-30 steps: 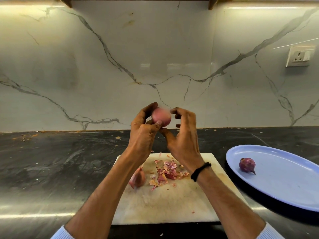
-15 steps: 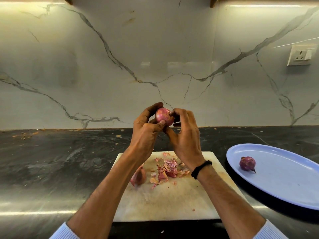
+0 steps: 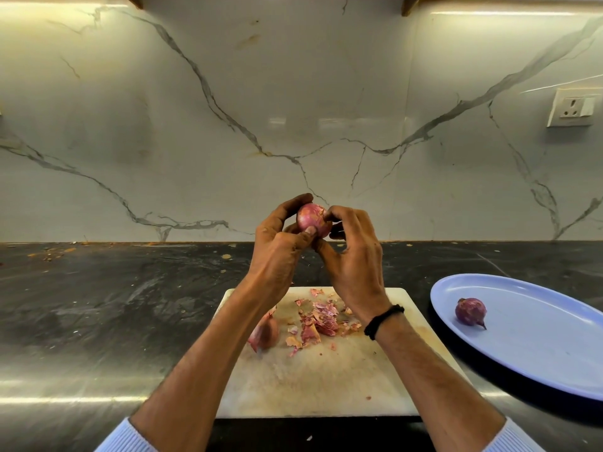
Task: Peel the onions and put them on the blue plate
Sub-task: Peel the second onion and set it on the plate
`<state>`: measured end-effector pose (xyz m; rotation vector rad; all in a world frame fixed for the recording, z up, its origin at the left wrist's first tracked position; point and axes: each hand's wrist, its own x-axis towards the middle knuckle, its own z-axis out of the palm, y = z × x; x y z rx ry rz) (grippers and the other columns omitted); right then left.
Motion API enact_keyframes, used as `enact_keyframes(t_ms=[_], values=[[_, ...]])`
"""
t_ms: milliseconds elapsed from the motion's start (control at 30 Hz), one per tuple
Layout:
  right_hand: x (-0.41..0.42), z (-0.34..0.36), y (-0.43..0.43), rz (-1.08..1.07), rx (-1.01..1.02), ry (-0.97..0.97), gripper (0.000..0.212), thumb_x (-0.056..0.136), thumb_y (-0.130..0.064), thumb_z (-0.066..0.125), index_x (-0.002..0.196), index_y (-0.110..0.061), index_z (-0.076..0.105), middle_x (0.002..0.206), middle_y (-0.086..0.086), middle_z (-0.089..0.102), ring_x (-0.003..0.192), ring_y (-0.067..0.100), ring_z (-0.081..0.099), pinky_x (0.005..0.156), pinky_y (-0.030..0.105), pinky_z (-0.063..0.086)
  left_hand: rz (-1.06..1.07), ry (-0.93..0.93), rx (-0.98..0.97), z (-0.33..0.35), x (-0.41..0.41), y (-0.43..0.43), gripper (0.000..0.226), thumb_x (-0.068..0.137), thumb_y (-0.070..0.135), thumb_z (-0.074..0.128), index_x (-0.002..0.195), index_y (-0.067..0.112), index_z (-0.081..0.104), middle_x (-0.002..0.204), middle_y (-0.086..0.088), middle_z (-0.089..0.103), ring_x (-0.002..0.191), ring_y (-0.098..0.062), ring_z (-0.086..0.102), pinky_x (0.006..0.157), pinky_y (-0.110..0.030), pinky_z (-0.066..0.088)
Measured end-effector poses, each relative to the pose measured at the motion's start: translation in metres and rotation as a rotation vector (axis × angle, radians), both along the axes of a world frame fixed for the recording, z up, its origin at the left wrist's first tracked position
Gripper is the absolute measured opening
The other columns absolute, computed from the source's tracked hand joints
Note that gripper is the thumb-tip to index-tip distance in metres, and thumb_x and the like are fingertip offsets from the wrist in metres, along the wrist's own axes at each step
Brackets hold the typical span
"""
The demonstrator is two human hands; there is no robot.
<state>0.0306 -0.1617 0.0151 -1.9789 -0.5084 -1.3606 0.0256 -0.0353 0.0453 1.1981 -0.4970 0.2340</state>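
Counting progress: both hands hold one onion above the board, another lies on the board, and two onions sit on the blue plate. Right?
Not quite: the head view shows only one onion on the blue plate, not two. The rest is right.

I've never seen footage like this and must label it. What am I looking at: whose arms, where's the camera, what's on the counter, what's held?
No machine here: these are a person's bare arms, filmed by a wide-angle camera worn on their head, looking forward and down. The left hand and right hand together grip the held onion above a white cutting board. On the board lie loose peels and a second onion, partly hidden by the left forearm. To the right, on the dark counter, a blue plate carries a third onion.
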Motion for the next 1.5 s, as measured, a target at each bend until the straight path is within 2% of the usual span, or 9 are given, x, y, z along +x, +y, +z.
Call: enact_keyframes(t_ms=[167,367,567,700,900,1033,1167,1300,1500], values=[[-0.0005,0.0000,-0.0010,0.002,-0.012,0.003,0.044,0.081,-0.015,0.082,0.117,-0.006,0.060,0.113,0.012,0.058,0.096,0.019,0.060,0.084,0.011,0.044,0.037,-0.020,0.048,-0.0024,0.0029,0.0004,0.058,0.085,-0.022,0.051,0.123,0.020,0.064,0.121,0.004,0.064,0.111,-0.023,0.066,0.090,-0.034,0.057],[0.0003,-0.0013,-0.0012,-0.004,-0.008,-0.003,0.028,0.082,-0.015,0.080,0.100,-0.004,0.063,0.110,0.012,0.056,0.095,0.019,0.059,0.081,0.015,0.049,0.048,-0.039,0.054,-0.0024,0.0043,0.0008,0.053,0.089,-0.018,0.053,0.127,0.018,0.062,0.121,0.005,0.065,0.106,-0.016,0.068,0.087,-0.030,0.057],[-0.0029,-0.0002,-0.0008,0.031,0.047,0.002,0.042,0.083,-0.017,0.080,0.115,-0.007,0.054,0.111,0.008,0.056,0.095,0.011,0.056,0.080,0.005,0.045,0.020,-0.023,0.021,-0.0029,0.0051,0.0014,0.056,0.088,-0.021,0.051,0.126,0.018,0.064,0.119,0.004,0.066,0.110,-0.020,0.067,0.091,-0.033,0.056],[-0.0022,-0.0011,-0.0003,0.018,0.008,0.006,0.045,0.084,-0.015,0.080,0.121,-0.009,0.056,0.115,0.010,0.055,0.097,0.012,0.058,0.081,0.001,0.042,0.017,-0.030,0.028,-0.0035,0.0059,0.0014,0.056,0.087,-0.021,0.052,0.124,0.019,0.064,0.109,0.012,0.070,0.110,-0.022,0.067,0.089,-0.033,0.057],[-0.0001,-0.0014,-0.0007,-0.001,-0.012,0.012,0.040,0.083,-0.012,0.080,0.117,-0.007,0.059,0.115,0.012,0.056,0.100,0.016,0.057,0.081,0.003,0.042,0.050,-0.043,0.065,-0.0050,0.0080,0.0013,0.051,0.088,-0.014,0.059,0.128,0.018,0.062,0.121,0.007,0.065,0.115,-0.025,0.065,0.094,-0.038,0.057],[-0.0008,-0.0039,0.0010,-0.005,-0.006,-0.028,0.026,0.084,-0.007,0.077,0.106,-0.005,0.062,0.113,0.011,0.055,0.099,0.017,0.057,0.083,0.014,0.047,0.050,-0.043,0.062,-0.0055,0.0086,0.0016,0.049,0.089,-0.007,0.064,0.130,0.019,0.061,0.123,0.006,0.065,0.114,-0.024,0.066,0.093,-0.036,0.057],[-0.0016,-0.0015,0.0017,0.041,0.040,-0.010,0.037,0.086,-0.009,0.077,0.116,-0.006,0.058,0.114,0.010,0.057,0.098,0.015,0.058,0.083,0.014,0.049,0.061,-0.036,0.077,-0.0053,0.0092,0.0011,0.050,0.088,-0.008,0.064,0.130,0.019,0.061,0.127,0.005,0.063,0.118,-0.026,0.064,0.098,-0.040,0.056],[-0.0010,-0.0021,0.0014,0.035,0.016,0.002,0.042,0.086,-0.008,0.076,0.123,-0.005,0.057,0.118,0.013,0.057,0.102,0.021,0.061,0.087,0.020,0.051,0.071,-0.039,0.083,-0.0055,0.0090,0.0010,0.049,0.087,-0.005,0.068,0.127,0.021,0.062,0.127,0.005,0.063,0.117,-0.024,0.064,0.094,-0.037,0.057],[0.0001,-0.0017,-0.0019,0.021,-0.011,0.025,0.039,0.086,-0.006,0.074,0.121,-0.006,0.057,0.117,0.010,0.055,0.101,0.015,0.056,0.086,0.009,0.043,0.098,-0.055,0.113,-0.0065,0.0087,-0.0004,0.050,0.086,-0.006,0.069,0.126,0.023,0.062,0.128,0.003,0.063,0.114,-0.021,0.065,0.087,-0.029,0.059]])
